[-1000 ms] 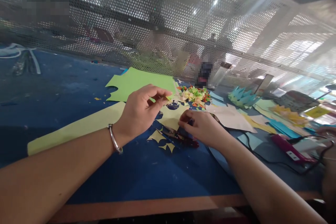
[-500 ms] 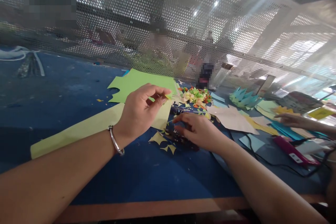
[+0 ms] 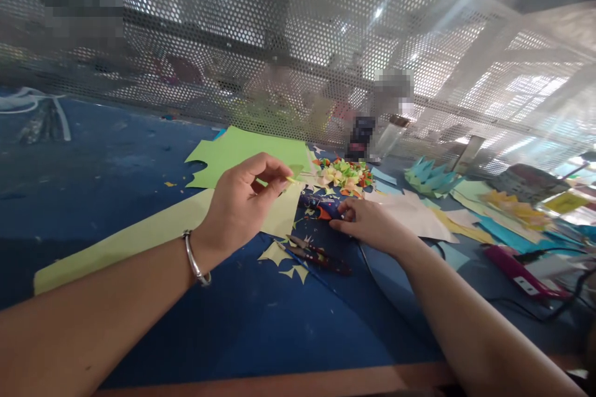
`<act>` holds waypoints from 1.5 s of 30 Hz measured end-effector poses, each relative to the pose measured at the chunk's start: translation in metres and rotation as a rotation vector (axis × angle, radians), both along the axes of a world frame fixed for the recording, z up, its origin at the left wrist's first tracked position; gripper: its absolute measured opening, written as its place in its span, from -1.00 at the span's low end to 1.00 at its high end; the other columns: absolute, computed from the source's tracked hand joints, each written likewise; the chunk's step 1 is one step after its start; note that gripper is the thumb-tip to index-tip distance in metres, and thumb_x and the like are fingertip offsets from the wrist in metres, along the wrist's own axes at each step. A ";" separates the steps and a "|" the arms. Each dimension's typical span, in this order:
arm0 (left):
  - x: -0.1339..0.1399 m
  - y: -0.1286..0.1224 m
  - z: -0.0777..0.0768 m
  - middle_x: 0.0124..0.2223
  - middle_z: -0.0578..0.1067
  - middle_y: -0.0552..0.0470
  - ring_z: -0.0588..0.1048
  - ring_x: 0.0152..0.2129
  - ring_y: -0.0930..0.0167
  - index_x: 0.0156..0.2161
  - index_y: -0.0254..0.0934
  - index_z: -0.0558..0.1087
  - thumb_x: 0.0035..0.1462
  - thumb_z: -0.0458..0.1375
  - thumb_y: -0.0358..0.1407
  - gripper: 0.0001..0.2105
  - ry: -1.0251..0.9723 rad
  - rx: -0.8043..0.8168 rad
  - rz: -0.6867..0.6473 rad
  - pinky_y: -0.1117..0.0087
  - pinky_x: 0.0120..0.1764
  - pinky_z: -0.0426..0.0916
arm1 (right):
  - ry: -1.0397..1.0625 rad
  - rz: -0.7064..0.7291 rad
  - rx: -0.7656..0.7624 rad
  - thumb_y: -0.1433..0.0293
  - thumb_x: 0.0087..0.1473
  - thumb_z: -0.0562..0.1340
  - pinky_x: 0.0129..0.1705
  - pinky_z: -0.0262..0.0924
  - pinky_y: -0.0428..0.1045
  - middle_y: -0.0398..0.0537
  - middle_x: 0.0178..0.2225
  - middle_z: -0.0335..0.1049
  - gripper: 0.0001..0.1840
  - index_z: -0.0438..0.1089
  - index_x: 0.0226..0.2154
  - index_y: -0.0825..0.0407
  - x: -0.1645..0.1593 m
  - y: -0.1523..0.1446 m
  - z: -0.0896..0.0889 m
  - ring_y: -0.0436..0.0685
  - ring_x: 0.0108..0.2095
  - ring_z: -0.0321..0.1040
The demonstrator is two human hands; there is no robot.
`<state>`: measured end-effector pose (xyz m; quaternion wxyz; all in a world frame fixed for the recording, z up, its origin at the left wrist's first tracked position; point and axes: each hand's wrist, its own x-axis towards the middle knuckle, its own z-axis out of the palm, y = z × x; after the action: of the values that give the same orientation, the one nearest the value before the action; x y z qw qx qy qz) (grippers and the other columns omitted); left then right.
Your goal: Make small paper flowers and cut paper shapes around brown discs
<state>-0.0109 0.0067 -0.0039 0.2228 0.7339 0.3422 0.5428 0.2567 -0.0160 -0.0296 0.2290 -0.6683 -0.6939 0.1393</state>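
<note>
My left hand [image 3: 251, 195], a silver bangle at its wrist, pinches a small yellow-green paper piece [image 3: 293, 180] between thumb and fingertips. It is raised over sheets of green paper [image 3: 251, 146] and pale yellow paper [image 3: 153, 229]. To its right, my right hand [image 3: 367, 220] has its fingers curled at the grip of a dark blue glue gun [image 3: 310, 200] with an orange trigger; the fingers partly hide the tool. Below lie dark-handled scissors [image 3: 321, 258] and star-like pale yellow scraps [image 3: 275, 252]. Behind the glue gun is a pile of small paper flowers [image 3: 344, 173].
A perforated metal screen [image 3: 186, 31] rises behind the blue table [image 3: 223, 335]. To the right are a blue paper crown [image 3: 431, 177], a pink sheet [image 3: 410, 214], a magenta power strip [image 3: 507, 267] and black cables [image 3: 377, 285]. A clear bottle [image 3: 390, 139] stands at the back.
My right hand has moved from above the scissors up and right to the glue gun, uncovering the scissors. My left hand still pinches the paper piece. The other person's hand at right has left the view.
</note>
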 end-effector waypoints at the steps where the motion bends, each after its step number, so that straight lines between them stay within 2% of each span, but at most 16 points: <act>1: 0.000 0.002 0.000 -0.34 0.62 0.09 0.50 -0.48 0.46 -0.27 -0.15 0.56 0.18 0.29 -0.37 -0.95 -0.009 -0.025 -0.004 0.42 -0.42 0.43 | 0.046 0.008 -0.013 0.30 -0.07 0.41 -0.52 0.07 -0.02 -0.12 -0.51 0.46 -0.82 0.46 -0.39 0.00 0.001 0.002 -0.001 0.09 -0.53 0.34; 5: -0.003 0.013 -0.006 -0.33 0.61 0.05 0.52 -0.46 0.44 -0.26 -0.18 0.55 0.17 0.30 -0.36 -0.96 -0.059 -0.096 -0.001 0.40 -0.40 0.44 | 0.203 -0.002 -0.111 0.38 -0.07 0.37 -0.66 0.12 -0.07 -0.20 -0.61 0.40 -0.88 0.43 -0.41 0.00 0.001 0.006 -0.003 0.04 -0.65 0.33; 10: -0.008 0.022 -0.014 -0.31 0.61 0.05 0.54 -0.42 0.42 -0.23 -0.17 0.55 0.18 0.31 -0.33 -0.95 -0.079 -0.089 0.000 0.37 -0.38 0.44 | 0.426 -0.073 -0.174 0.37 -0.02 0.31 -0.71 0.22 -0.09 -0.21 -0.61 0.42 -0.86 0.36 -0.35 0.02 -0.001 0.006 -0.001 0.03 -0.71 0.36; 15: -0.008 0.019 -0.012 -0.33 0.60 0.04 0.52 -0.45 0.42 -0.23 -0.18 0.55 0.21 0.27 -0.33 -0.97 -0.069 -0.085 0.010 0.36 -0.43 0.43 | 0.570 -0.166 -0.006 0.30 0.00 0.33 -0.71 0.13 -0.15 -0.33 -0.62 0.30 -0.74 0.33 -0.25 0.03 0.002 0.006 0.009 -0.05 -0.73 0.26; 19: -0.006 0.018 -0.010 -0.39 0.57 0.07 0.52 -0.48 0.44 -0.26 -0.19 0.55 0.17 0.29 -0.35 -0.97 -0.079 -0.099 -0.006 0.40 -0.45 0.42 | 0.857 -0.214 0.191 0.25 -0.09 0.45 -0.70 0.11 -0.16 -0.31 -0.54 0.36 -0.61 0.35 -0.26 0.02 0.004 0.003 0.018 -0.09 -0.70 0.24; 24: -0.005 0.019 -0.011 -0.36 0.57 0.06 0.52 -0.48 0.45 -0.27 -0.19 0.54 0.15 0.29 -0.37 -0.96 -0.108 -0.166 -0.018 0.41 -0.44 0.40 | 1.074 -0.180 0.178 0.13 -0.14 0.53 -0.67 0.10 -0.17 -0.28 -0.52 0.31 -0.56 0.40 -0.37 0.03 0.003 -0.002 0.024 -0.13 -0.66 0.18; 27: -0.004 0.019 -0.010 -0.38 0.56 0.07 0.50 -0.50 0.45 -0.28 -0.18 0.54 0.15 0.29 -0.37 -0.95 -0.117 -0.202 -0.025 0.38 -0.43 0.41 | 1.040 -0.169 0.251 0.10 -0.12 0.52 -0.65 0.09 -0.15 -0.28 -0.50 0.30 -0.55 0.41 -0.31 0.01 0.001 -0.002 0.024 -0.11 -0.64 0.17; 31: -0.004 0.016 -0.008 -0.39 0.56 0.07 0.51 -0.51 0.43 -0.28 -0.17 0.54 0.15 0.29 -0.39 -0.94 -0.110 -0.207 -0.026 0.36 -0.42 0.43 | 0.896 -0.128 0.353 0.11 -0.07 0.50 -0.59 0.18 -0.12 -0.27 -0.45 0.36 -0.53 0.37 -0.22 -0.03 -0.004 -0.002 0.023 -0.07 -0.59 0.23; 38: -0.006 0.014 -0.004 -0.37 0.57 0.09 0.51 -0.50 0.44 -0.28 -0.17 0.55 0.12 0.34 -0.35 -0.94 -0.127 -0.141 0.061 0.37 -0.40 0.42 | 0.668 -0.044 0.293 0.07 0.04 0.42 -0.50 0.21 -0.09 -0.27 -0.52 0.33 -0.59 0.35 -0.26 -0.01 -0.009 -0.008 0.022 -0.03 -0.55 0.26; 42: -0.005 0.016 -0.004 -0.33 0.58 0.09 0.54 -0.40 0.43 -0.29 -0.18 0.56 0.10 0.33 -0.39 -0.93 -0.110 -0.088 0.088 0.39 -0.32 0.46 | 0.529 0.001 0.136 0.00 0.07 0.39 -0.52 0.15 -0.07 -0.25 -0.61 0.33 -0.57 0.35 -0.34 0.00 -0.009 -0.011 0.021 0.01 -0.59 0.27; 45: -0.006 0.022 -0.004 -0.30 0.56 0.07 0.54 -0.36 0.42 -0.31 -0.20 0.53 0.09 0.31 -0.42 -0.92 -0.207 -0.118 0.063 0.41 -0.31 0.52 | 0.414 0.045 0.035 -0.03 0.08 0.36 -0.52 0.16 -0.05 -0.23 -0.64 0.33 -0.55 0.33 -0.39 0.00 -0.012 -0.013 0.021 0.04 -0.59 0.30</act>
<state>-0.0164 0.0288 -0.0080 0.2826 0.6484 0.3714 0.6015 0.2443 -0.0290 -0.0084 0.3752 -0.6055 -0.6492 0.2667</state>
